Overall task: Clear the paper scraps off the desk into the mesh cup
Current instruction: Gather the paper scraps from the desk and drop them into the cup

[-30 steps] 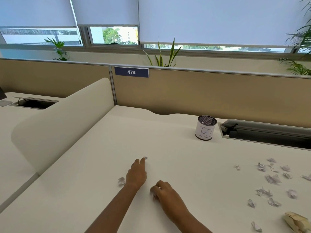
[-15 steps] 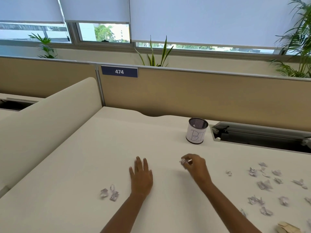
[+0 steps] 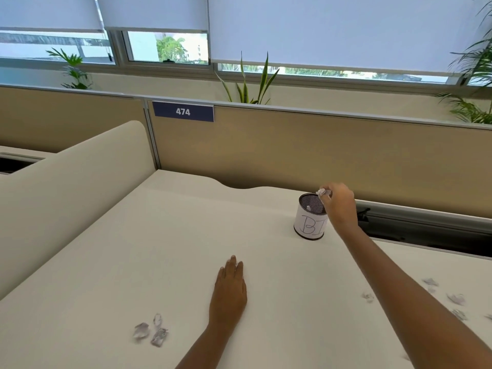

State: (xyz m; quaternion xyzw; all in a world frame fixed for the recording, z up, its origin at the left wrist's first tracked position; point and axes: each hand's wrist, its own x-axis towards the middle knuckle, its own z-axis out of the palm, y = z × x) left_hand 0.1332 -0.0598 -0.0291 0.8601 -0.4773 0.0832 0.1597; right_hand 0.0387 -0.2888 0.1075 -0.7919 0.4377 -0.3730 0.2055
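The mesh cup stands upright at the back of the white desk, wrapped in a white label with handwriting; a scrap shows inside it. My right hand hovers over the cup's right rim, fingertips pinched on a crumpled paper scrap above the opening. My left hand lies flat on the desk, palm down, holding nothing. Three crumpled scraps lie to its left. Several more scraps are scattered at the right, partly behind my right forearm.
A tan partition with a "474" sign runs behind the desk. A cream curved divider borders the left side. A dark cable tray slot sits behind and right of the cup. Plants stand on the windowsill.
My right hand carried a scrap from the middle of the desk up to the cup's opening. My left hand settled flat and stayed. The view shifted left.
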